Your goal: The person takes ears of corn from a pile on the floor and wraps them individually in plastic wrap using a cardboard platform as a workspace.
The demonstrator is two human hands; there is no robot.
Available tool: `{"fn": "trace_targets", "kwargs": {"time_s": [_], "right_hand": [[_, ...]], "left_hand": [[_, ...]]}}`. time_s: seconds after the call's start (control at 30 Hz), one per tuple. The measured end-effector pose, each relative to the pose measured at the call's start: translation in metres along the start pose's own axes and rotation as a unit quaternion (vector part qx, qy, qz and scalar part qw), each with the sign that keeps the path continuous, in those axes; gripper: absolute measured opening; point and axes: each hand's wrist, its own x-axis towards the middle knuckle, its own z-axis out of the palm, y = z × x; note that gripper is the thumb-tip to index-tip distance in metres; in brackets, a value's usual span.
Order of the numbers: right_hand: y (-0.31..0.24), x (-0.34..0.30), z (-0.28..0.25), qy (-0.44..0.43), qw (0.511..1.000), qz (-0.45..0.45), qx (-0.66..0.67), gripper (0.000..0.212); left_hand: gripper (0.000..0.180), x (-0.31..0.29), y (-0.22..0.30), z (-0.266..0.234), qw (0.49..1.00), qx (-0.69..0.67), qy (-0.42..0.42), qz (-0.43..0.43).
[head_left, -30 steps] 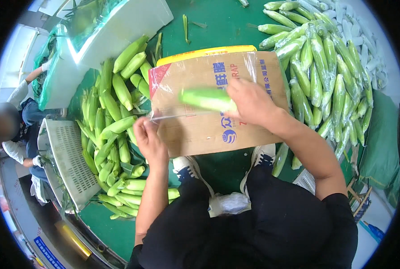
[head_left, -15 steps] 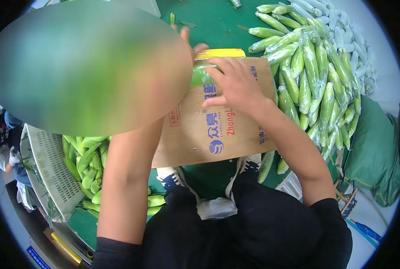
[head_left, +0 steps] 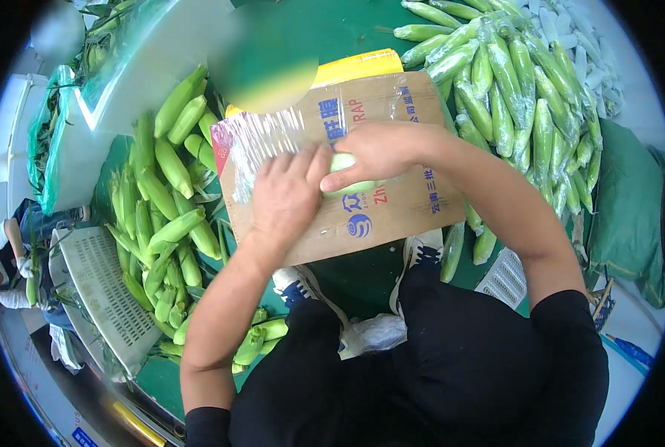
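Observation:
On the brown cardboard sheet (head_left: 288,246) in front of me lies a pale green ear of corn (head_left: 345,162), mostly hidden under my hands. My right hand (head_left: 381,153) is closed round its right part, the thumb toward my left hand. My left hand (head_left: 291,190) is closed over its left part, fingers bent and pressed down. Clear, wrinkled plastic film (head_left: 262,141) spreads on the cardboard beyond and left of my left hand. Whether that film wraps the ear under my fingers is hidden.
Unwrapped ears of corn (head_left: 172,167) pile up at left, beside a white perforated crate (head_left: 116,290). Film-wrapped ears (head_left: 511,89) heap at right, near a green sack (head_left: 627,201). A yellow sheet (head_left: 358,67) edges the cardboard's far side. Another person's gloved hand (head_left: 25,267) shows far left.
Both hands have come down and together onto the ear of corn. My left arm has drawn back toward me, and the film now shows on the cardboard. The view has shifted.

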Motion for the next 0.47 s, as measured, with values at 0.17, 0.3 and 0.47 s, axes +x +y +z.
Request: {"fn": "trace_targets", "kwargs": {"time_s": [0.17, 0.3, 0.47], "right_hand": [[0.04, 0.059, 0.043, 0.33, 0.924, -0.176, -0.084, 0.039], [0.037, 0.071, 0.062, 0.237, 0.922, -0.175, -0.251, 0.056], [0.042, 0.077, 0.057, 0.219, 0.933, -0.156, -0.238, 0.066]], "left_hand": [[0.053, 0.015, 0.011, -0.027, 0.959, -0.164, -0.223, -0.069], [0.053, 0.013, -0.001, -0.017, 0.867, -0.333, -0.36, -0.088], [0.067, -0.042, 0.058, -0.025, 0.681, -0.387, -0.617, 0.072]]}}
